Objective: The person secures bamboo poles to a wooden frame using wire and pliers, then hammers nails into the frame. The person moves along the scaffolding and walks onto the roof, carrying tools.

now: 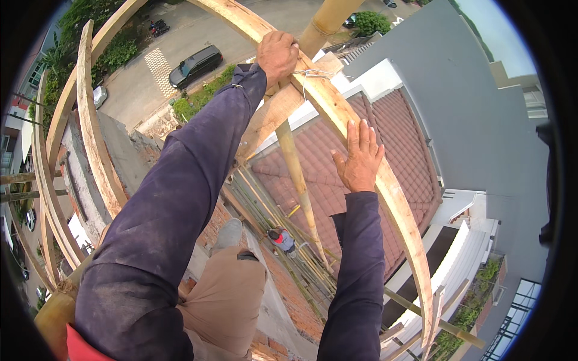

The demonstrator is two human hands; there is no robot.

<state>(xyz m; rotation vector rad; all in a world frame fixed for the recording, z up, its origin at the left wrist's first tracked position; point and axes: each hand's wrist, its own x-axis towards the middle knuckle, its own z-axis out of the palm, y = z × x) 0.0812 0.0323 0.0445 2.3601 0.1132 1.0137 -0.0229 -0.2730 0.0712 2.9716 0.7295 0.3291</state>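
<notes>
Grey wall [469, 132] fills the right of our view; below it, nearer us, a tiled roof [415, 144]. Across both runs the long timber [331, 108], from the top of the view, under our hands, and down to the lower right; the lens bends it, so we cannot judge its true curve. A bamboo pole [299, 186] slants beneath it. Far down, a person [281, 239] among poles by the brick wall [292, 295]; we judge nothing should be let slip on that side. A short board [274, 114] meets the timber under the upper stretch. Left hand [278, 57] is curled over the timber just above that joint, fingertips hidden. Right hand [360, 157] lies on the timber lower down, fingers straight and a little apart, not wrapped round. We would keep the left firm as the anchor, spread the right's pressure evenly, and press along the timber rather than outward, feet well set. Smallest: a wire [314, 73] looped round the joint, loose ends sticking out; best to keep fingers and cuffs clear of those.
</notes>
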